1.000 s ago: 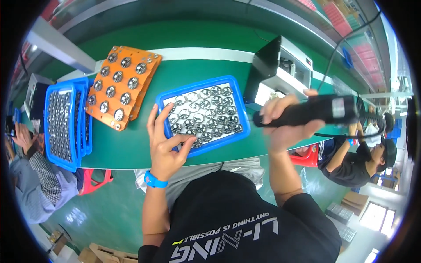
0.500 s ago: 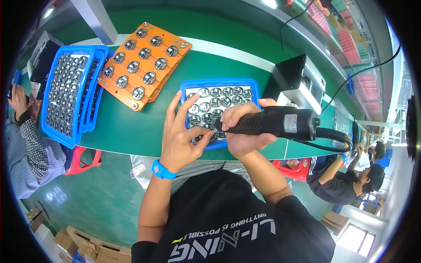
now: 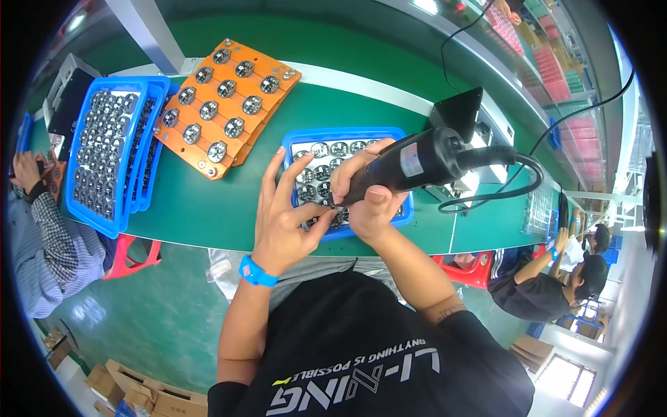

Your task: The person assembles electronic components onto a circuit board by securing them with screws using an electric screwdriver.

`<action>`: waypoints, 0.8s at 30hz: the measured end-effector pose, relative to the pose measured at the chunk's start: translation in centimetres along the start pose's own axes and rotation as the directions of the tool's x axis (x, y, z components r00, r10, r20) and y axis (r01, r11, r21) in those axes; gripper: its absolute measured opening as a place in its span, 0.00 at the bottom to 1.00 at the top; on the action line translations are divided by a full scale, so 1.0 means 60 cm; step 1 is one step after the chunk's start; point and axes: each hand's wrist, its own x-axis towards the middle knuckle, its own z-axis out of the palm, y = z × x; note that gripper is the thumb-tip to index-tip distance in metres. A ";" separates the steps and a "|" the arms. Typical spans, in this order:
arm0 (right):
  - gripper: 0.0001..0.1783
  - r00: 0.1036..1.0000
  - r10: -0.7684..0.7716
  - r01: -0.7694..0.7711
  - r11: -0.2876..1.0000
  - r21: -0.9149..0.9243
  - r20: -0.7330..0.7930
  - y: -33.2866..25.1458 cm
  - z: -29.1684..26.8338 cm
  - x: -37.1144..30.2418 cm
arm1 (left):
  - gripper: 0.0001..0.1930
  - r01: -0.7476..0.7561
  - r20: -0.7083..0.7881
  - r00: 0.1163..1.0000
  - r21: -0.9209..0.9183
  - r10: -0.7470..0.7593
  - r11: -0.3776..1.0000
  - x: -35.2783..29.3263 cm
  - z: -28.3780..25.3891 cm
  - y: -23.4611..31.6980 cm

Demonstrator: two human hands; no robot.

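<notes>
My right hand (image 3: 373, 214) is wrapped round a black corded electric screwdriver (image 3: 410, 167), tilted with its tip down toward my left fingertips. My left hand (image 3: 281, 233), with a blue wristband, pinches a small dark round part (image 3: 310, 223) between thumb and index finger, while its other fingers stretch upward. Tool tip and pinched part meet at the near side of a blue tray (image 3: 326, 134). Rows of round black-and-silver circuit modules (image 3: 322, 172) lie in that tray on a white liner. My fingers hide most of the pinched part and the tip.
An orange fixture plate (image 3: 236, 90) carrying several round modules lies at the back left. Beside it, filled blue trays (image 3: 82, 149) are stacked. A black-and-white device (image 3: 462, 115) stands behind the tool, whose cable (image 3: 535, 177) loops rightward. Other people sit at both sides.
My right hand has swung the screwdriver from nearly level to a steeper tilt, bringing its tip down to my left fingertips. The left hand has barely moved.
</notes>
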 end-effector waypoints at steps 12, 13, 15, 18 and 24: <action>0.53 0.970 -0.093 0.067 0.990 -0.121 -0.223 -0.115 -0.067 0.023 | 0.05 -0.022 0.051 0.998 0.030 0.020 0.999 0.002 0.003 0.013; 0.51 0.944 -0.155 0.095 0.973 -0.208 -0.292 -0.142 -0.091 0.020 | 0.05 -0.026 0.054 0.998 0.043 0.024 0.999 0.003 0.004 0.014; 0.48 0.861 -0.322 0.240 0.940 -0.244 -0.394 -0.175 -0.143 0.019 | 0.05 -0.033 0.086 0.996 0.049 0.028 0.998 0.007 0.000 0.022; 0.45 0.789 -0.459 0.336 0.879 -0.338 -0.409 -0.207 -0.207 0.018 | 0.05 -0.028 0.112 0.994 0.078 0.019 0.997 0.011 0.001 0.026; 0.42 0.759 -0.511 0.298 0.824 -0.482 -0.404 -0.183 -0.229 0.022 | 0.06 -0.060 0.129 0.990 0.072 0.050 0.996 0.017 0.007 0.029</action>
